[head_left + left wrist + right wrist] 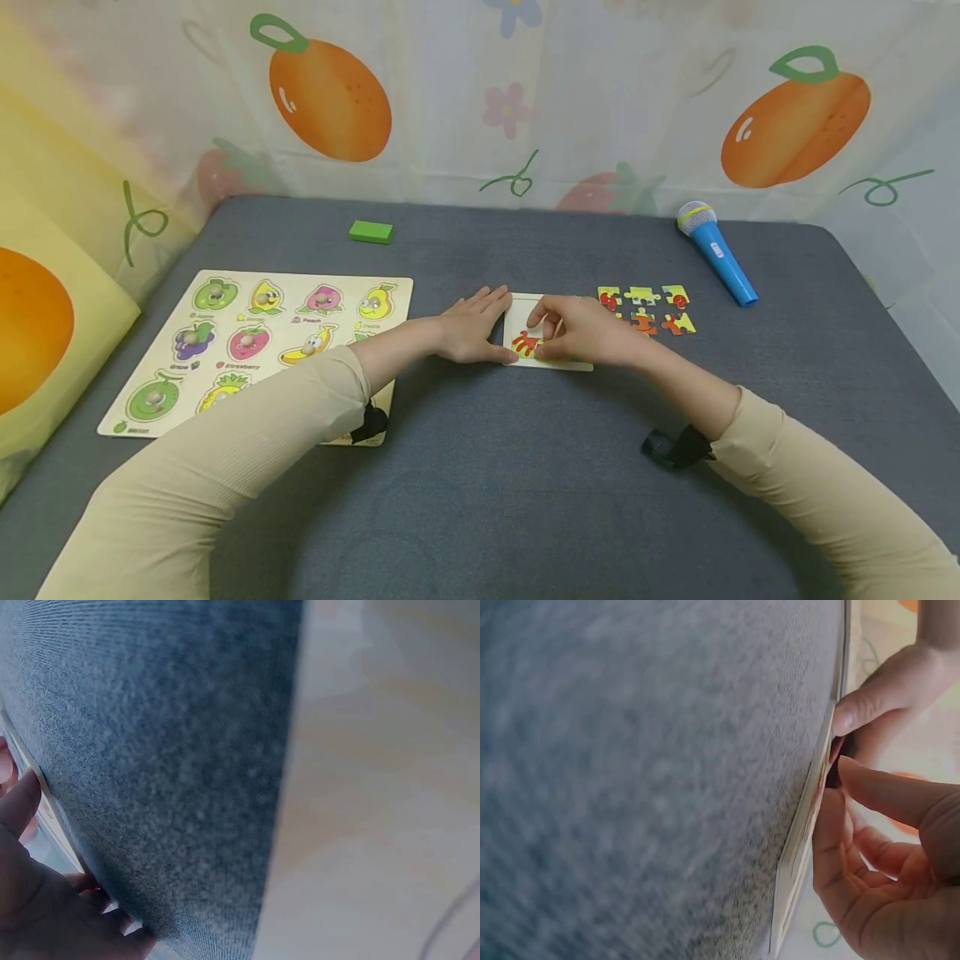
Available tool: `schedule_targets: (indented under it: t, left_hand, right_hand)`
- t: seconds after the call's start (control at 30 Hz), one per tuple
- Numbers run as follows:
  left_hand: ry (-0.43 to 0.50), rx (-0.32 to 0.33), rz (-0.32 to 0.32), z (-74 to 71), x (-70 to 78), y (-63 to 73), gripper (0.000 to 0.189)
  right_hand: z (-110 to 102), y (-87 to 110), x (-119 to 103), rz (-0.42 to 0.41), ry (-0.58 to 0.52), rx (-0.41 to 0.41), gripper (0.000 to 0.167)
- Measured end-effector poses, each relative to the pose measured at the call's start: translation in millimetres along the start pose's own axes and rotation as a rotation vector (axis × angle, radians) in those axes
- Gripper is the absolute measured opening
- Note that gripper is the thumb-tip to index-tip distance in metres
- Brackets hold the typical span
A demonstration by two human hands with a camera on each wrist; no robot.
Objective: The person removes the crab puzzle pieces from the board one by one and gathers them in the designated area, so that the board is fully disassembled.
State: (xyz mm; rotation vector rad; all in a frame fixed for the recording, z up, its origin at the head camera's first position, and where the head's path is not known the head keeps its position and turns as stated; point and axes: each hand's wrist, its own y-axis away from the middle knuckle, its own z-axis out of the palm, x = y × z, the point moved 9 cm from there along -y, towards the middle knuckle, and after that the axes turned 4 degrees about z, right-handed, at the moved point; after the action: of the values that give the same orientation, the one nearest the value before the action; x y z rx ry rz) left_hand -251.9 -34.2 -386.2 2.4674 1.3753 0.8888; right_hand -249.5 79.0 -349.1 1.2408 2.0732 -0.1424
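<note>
A small white puzzle tray lies flat on the table, with red and yellow jigsaw pieces in its lower left corner. My left hand rests along the tray's left side, fingers extended and thumb at the lower corner. Over the tray, my right hand pinches a jigsaw piece between thumb and index finger beside the laid pieces. Most of that piece is hidden by the fingers. Several loose jigsaw pieces lie right of the tray, some partly behind the right hand.
A fruit peg board lies at the left, under the left forearm. Toward the back stands a green block. A blue toy microphone lies at the back right of the grey table. A fruit-print curtain hangs behind.
</note>
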Motion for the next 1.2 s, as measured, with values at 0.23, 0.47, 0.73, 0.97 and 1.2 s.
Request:
schedule_targets:
  t: [0.23,0.47,0.73,0.97,1.2]
  left_hand:
    - [-0.011,0.010,0.012,1.3,-2.6,-2.7,0.096]
    - [-0.009,0.011,0.015,0.8,-1.5,-1.2,0.096]
    - [-0.014,0.010,0.018,2.2,-2.5,-2.8,0.096]
    - [-0.011,-0.002,0.014,2.7,-3.8,-3.8,0.098]
    - [-0.007,-0.006,0.013,2.9,-4.5,-4.8,0.099]
  right_hand:
    - [5.5,-1.3,-7.0,-0.073,0.054,0.017,0.035]
    - [7.6,-1.3,-7.3,-0.075,0.061,0.007,0.038]
    - [8.9,-2.8,-6.5,-0.069,0.048,-0.001,0.036]
    - [9.9,-2.1,-6.4,-0.082,0.032,-0.003,0.033]
    - [8.7,-0.8,-7.5,-0.091,0.028,0.001,0.032]
